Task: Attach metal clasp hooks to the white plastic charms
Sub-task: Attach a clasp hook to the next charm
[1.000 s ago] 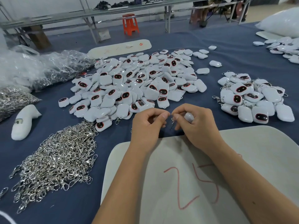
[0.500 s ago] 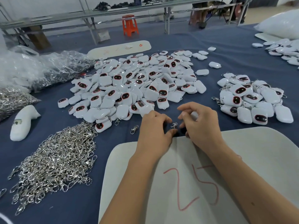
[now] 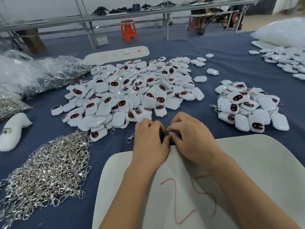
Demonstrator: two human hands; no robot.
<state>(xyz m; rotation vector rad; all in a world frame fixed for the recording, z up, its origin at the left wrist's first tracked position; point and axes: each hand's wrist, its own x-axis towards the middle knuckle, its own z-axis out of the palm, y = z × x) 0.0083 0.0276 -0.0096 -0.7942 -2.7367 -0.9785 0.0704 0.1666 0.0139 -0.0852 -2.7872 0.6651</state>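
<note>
Blue cloth [image 3: 214, 52] bench. Left hand [image 3: 149, 142] and right hand [image 3: 193, 138] curled together; what they pinch is hidden. Risk: hook slips off unseen charm loop.

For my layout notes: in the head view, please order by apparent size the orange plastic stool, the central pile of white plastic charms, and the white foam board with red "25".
1. White foam board, nearest
2. Central charm pile
3. Orange stool, farthest

Left hand [image 3: 149, 142] and right hand [image 3: 192, 139] meet fingertip to fingertip, fingers curled, at frame centre; held item hidden. Charm pile [image 3: 132, 93] above, hook pile [image 3: 47, 171] lower left.
</note>
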